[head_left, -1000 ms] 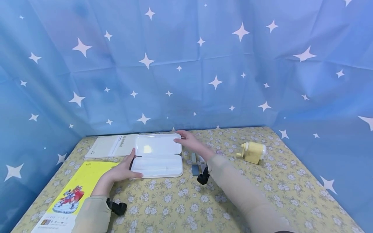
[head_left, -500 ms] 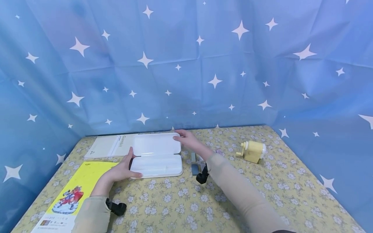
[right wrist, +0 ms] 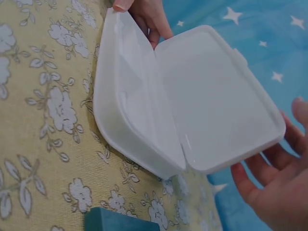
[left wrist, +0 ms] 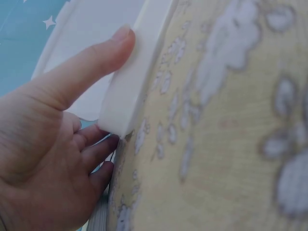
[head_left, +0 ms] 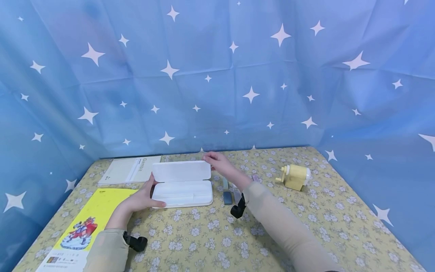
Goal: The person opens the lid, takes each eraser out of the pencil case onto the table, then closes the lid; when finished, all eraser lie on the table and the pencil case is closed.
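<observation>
A white pencil case [head_left: 183,193] lies with its lid [right wrist: 216,96] tilted up from the hinge, its inside divided by low ridges and holding nothing. My left hand [head_left: 142,198] grips the left end of the case, the thumb [left wrist: 108,53] over the front wall and the other fingers at the side. My right hand [head_left: 222,166] is at the lid's upper right corner. In the right wrist view its fingers [right wrist: 262,168] reach behind the lid's edge, while the thumb stands up near the corner. Parts of those fingers are hidden by the lid.
A white notebook [head_left: 127,170] marked "Gambit" lies behind left, and a yellow booklet [head_left: 98,211] nearer. Right of the case sit a dark blue block [head_left: 227,198] and a few small items, partly under the right forearm. A yellow crank pencil sharpener [head_left: 295,177] stands farther right.
The lid has swung up from lying nearly flat to a steeper tilt, with my right hand at its corner. My left hand stays at the case's left end.
</observation>
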A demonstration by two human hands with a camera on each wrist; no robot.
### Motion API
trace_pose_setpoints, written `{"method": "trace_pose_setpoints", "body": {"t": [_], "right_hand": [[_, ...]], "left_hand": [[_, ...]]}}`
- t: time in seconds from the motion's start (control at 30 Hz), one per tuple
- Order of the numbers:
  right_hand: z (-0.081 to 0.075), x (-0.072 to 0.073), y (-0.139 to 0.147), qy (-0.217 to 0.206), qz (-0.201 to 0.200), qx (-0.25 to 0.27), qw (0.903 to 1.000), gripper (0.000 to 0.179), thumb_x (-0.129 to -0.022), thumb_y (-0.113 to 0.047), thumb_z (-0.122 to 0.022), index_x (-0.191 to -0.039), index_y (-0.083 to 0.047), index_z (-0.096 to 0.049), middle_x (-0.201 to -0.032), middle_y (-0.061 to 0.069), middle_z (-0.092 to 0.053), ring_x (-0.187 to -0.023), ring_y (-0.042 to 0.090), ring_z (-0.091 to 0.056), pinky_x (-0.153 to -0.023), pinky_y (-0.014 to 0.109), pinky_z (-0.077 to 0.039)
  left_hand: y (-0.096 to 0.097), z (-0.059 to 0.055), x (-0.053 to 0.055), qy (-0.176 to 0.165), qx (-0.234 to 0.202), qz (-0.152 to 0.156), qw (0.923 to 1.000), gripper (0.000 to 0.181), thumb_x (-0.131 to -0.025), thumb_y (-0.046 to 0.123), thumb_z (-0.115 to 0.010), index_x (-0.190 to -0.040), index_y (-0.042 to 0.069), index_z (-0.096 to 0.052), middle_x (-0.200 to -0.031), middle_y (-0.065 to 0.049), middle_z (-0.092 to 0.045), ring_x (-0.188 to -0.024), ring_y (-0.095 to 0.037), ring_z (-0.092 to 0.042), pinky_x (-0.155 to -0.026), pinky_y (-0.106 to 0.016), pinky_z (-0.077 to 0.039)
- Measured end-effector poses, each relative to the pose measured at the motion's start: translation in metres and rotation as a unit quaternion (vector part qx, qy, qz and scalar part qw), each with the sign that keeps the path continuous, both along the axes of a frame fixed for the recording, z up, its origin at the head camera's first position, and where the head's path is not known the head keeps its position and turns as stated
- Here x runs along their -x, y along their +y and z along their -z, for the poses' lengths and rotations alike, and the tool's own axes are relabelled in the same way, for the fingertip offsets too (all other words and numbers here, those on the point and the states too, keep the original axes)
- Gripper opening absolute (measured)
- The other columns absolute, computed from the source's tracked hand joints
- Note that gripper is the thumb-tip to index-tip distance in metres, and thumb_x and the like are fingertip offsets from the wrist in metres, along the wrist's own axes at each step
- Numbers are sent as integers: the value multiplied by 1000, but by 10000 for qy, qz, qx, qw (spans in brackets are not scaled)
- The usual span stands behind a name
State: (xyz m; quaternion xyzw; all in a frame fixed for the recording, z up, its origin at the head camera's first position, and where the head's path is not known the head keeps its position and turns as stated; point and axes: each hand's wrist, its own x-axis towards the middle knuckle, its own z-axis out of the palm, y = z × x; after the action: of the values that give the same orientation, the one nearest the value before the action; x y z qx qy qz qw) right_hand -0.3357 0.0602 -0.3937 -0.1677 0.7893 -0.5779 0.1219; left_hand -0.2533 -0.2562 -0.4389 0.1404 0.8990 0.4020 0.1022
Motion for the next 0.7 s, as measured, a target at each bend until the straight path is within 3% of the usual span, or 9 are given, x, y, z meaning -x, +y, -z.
{"method": "trace_pose_setpoints", "body": {"t": [0.17,0.4,0.47,0.7], "right_hand": [[2,-3,4,-51,-234,-61,9997,32,-100,-28,-55,-125,-9,-63,-122,7,-60,-113,24,-56,-97,47,-44],[3,-10,18,-221,-1282,-531,9901,48,-100,-36,-54,-138,-7,-54,-139,6,-52,-126,25,-48,-101,46,-40],[4,-9,21,-115,-1571,-722,9849,47,-99,-38,-54,-136,-8,-56,-138,5,-53,-126,24,-48,-100,47,-41],[4,-13,25,130,-2211,-1420,9648,51,-97,-38,-57,-139,-9,-53,-142,2,-49,-131,24,-44,-104,44,-38]], "left_hand": [[-1,0,0,-32,-459,176,9988,126,-78,27,-82,-150,-1,17,-150,-30,-17,-137,-45,-20,-108,-62,-18],[-8,-9,-4,-490,-504,-167,9974,83,-94,35,-65,-150,-2,-16,-150,-29,-27,-139,-46,-23,-107,-58,-27],[-10,-13,-5,-580,-592,-193,9964,76,-97,37,-59,-151,2,-18,-150,-28,-29,-138,-47,-25,-106,-60,-28],[-15,-18,-8,-738,-736,-269,9942,69,-101,48,-42,-156,13,-19,-158,-21,-13,-143,-47,-6,-105,-69,-14]]}}
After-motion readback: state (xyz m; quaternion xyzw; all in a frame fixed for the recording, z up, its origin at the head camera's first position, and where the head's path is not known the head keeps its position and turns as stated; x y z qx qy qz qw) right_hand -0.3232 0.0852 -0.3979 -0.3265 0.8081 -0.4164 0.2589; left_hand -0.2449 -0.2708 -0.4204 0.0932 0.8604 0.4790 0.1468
